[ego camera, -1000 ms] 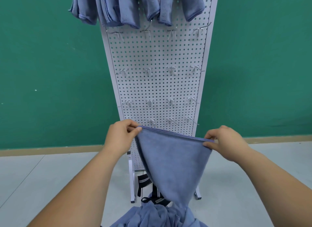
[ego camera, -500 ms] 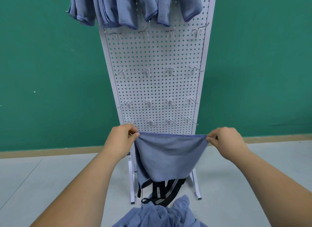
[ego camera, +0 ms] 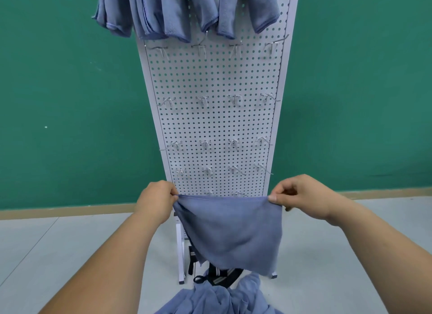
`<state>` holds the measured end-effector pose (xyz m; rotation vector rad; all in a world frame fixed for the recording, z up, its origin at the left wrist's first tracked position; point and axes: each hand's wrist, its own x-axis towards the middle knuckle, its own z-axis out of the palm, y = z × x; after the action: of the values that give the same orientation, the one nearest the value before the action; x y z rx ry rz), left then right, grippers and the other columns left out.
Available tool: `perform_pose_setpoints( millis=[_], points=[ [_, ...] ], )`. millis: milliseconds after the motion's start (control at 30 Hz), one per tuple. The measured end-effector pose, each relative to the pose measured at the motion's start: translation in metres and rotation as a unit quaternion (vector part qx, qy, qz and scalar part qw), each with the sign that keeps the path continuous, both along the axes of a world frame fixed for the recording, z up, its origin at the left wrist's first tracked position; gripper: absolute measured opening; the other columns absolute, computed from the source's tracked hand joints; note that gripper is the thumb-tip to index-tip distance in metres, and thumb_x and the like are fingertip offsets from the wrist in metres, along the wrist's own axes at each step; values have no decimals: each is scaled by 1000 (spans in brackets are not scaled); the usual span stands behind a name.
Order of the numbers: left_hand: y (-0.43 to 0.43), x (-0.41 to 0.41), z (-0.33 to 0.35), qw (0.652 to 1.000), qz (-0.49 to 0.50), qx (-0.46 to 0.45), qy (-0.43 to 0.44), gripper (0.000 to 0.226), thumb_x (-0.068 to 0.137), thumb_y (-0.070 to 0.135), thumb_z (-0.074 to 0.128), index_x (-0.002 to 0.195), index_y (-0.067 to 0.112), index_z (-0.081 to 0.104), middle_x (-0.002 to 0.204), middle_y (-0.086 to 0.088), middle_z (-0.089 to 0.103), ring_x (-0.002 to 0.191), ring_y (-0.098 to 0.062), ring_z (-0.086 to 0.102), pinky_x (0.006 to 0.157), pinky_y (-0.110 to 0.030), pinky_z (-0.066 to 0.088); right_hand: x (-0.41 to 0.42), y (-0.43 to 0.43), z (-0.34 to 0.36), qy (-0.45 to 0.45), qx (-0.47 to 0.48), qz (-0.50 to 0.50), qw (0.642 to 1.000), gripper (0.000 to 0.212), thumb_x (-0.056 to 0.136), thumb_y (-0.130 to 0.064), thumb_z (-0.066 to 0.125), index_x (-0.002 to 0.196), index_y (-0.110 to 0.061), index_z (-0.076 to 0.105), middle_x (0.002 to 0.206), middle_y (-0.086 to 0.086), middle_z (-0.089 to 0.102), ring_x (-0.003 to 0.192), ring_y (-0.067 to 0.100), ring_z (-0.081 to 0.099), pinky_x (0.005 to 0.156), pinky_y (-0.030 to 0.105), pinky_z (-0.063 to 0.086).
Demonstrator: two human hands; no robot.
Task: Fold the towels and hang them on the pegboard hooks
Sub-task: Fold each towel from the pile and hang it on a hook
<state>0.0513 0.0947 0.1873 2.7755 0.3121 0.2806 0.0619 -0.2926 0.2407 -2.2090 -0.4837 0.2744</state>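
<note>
Now lifted clear of pile [ego camera: 219,298] on floor [ego camera: 70,255], towel [ego camera: 230,229] hangs stretched before lower edge of pegboard [ego camera: 217,122]; left hand [ego camera: 156,202], right hand [ego camera: 301,197] each pinch one upper corner. Folded towels [ego camera: 163,9] hang at pegboard top.

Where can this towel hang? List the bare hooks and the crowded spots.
Bare: all hook rows on the pegboard between the hung towels above and the held towel below. Crowded: the top edge, where hung towels overlap, and the floor at the base, under the towel pile.
</note>
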Motion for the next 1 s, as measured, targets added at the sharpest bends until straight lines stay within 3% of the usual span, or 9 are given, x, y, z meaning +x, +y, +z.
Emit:
perform_pose_setpoints(
  millis=[133, 267, 400, 567, 633, 700, 800, 900, 1000],
  points=[
    [-5, 1, 4, 999, -8, 28, -21, 10, 98, 26, 65, 92, 28, 72, 87, 2, 69, 80, -23, 64, 67, -33, 53, 12, -7, -9, -181, -235, -77, 952, 13, 90, -43, 79, 84, -32, 75, 76, -16, 72, 73, 4, 66, 70, 27, 56],
    [-11, 0, 6, 998, -24, 47, -20, 11, 101, 29, 62, 92, 28, 69, 88, 1, 68, 81, -24, 62, 62, -31, 45, 18, -4, -11, -222, -303, -102, 921, 9, 98, -33, 68, 96, -27, 75, 89, -11, 71, 86, 15, 64, 79, 35, 56],
    [-13, -2, 9, 997, -54, 41, -22, 13, 103, 31, 60, 95, 29, 70, 88, 3, 68, 82, -23, 62, 67, -35, 52, 22, -6, -15, -226, -327, -135, 907, 14, 103, -30, 61, 98, -23, 72, 96, -4, 67, 94, 21, 57, 82, 40, 53],
    [-14, -7, 14, 993, -62, -53, -81, 12, 104, 29, 60, 94, 31, 66, 83, 8, 68, 76, -15, 61, 68, -34, 51, 16, -17, -15, -185, -144, -166, 958, 10, 101, -26, 65, 91, -28, 68, 88, -13, 72, 87, 11, 67, 76, 30, 52],
    [-16, -9, 19, 983, -64, -132, -108, 10, 105, 29, 59, 97, 27, 65, 90, 11, 69, 82, -10, 63, 72, -31, 48, 15, -20, -15, -136, -27, -180, 974, 11, 100, -25, 66, 90, -25, 71, 86, -7, 75, 86, 16, 70, 77, 32, 53],
    [-19, -11, 26, 956, -67, -253, -130, 12, 105, 30, 59, 98, 26, 68, 95, 9, 72, 89, -10, 65, 78, -27, 49, 15, -20, -12, -78, 132, -195, 969, 14, 102, -22, 63, 92, -16, 72, 89, 4, 76, 87, 24, 70, 87, 40, 56],
    [-23, -12, 37, 879, -78, -449, -139, 16, 105, 31, 61, 102, 20, 73, 98, -1, 77, 89, -13, 68, 88, -31, 55, 15, -18, -4, -14, 311, -198, 929, 18, 105, -18, 58, 96, -7, 69, 90, 6, 73, 86, 17, 66, 91, 39, 55],
    [-28, -9, 39, 812, -54, -568, -124, 20, 105, 27, 62, 101, 11, 73, 84, 2, 75, 77, -12, 64, 82, -33, 56, 18, -16, -4, 43, 359, -193, 912, 22, 107, -20, 57, 107, -4, 72, 102, 10, 77, 92, 18, 68, 89, 37, 54],
    [-32, -5, 24, 808, 38, -583, -75, 17, 101, 24, 69, 98, 7, 74, 76, 0, 73, 71, -18, 63, 80, -41, 61, 22, -10, -21, 82, 310, -261, 911, 21, 104, -16, 64, 103, 1, 76, 99, 16, 79, 85, 22, 69, 85, 40, 59]
  ],
)
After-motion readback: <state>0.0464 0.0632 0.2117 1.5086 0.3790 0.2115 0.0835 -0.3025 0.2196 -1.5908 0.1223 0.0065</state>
